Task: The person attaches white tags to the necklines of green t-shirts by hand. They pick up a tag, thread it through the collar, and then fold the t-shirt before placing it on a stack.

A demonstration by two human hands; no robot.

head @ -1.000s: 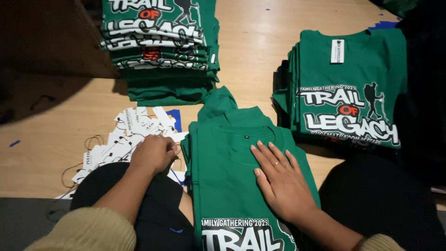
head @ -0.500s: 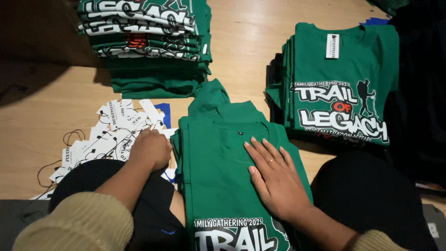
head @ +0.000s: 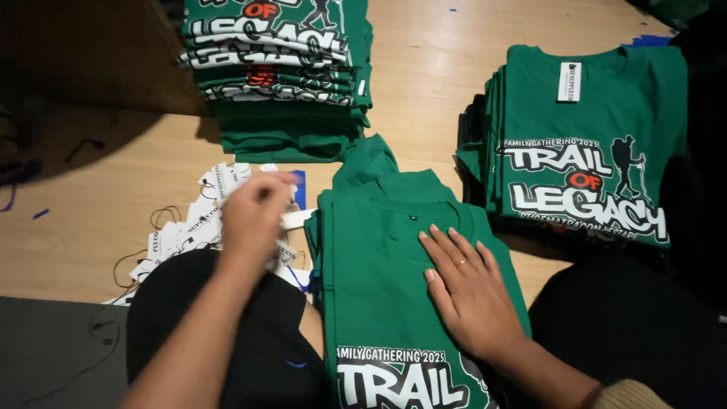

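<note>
My right hand [head: 469, 291] lies flat, fingers spread, on a green printed T-shirt [head: 386, 265] laid in front of me on the wooden floor. My left hand [head: 254, 216] is lifted over a scatter of white paper hang tags [head: 201, 220] with strings, just left of that shirt. Its fingers are pinched on one white tag [head: 295, 220]; the hand is blurred.
A tall stack of folded green shirts [head: 280, 76] stands at the back centre. Another stack [head: 583, 151], with a white tag at its collar, lies at the right. My dark-trousered knees [head: 227, 341] fill the near foreground. Bare wooden floor [head: 91, 212] shows at the left.
My left hand has risen off the tag pile with a tag pinched in its fingers. My right hand stays flat on the shirt. The view has shifted slightly.
</note>
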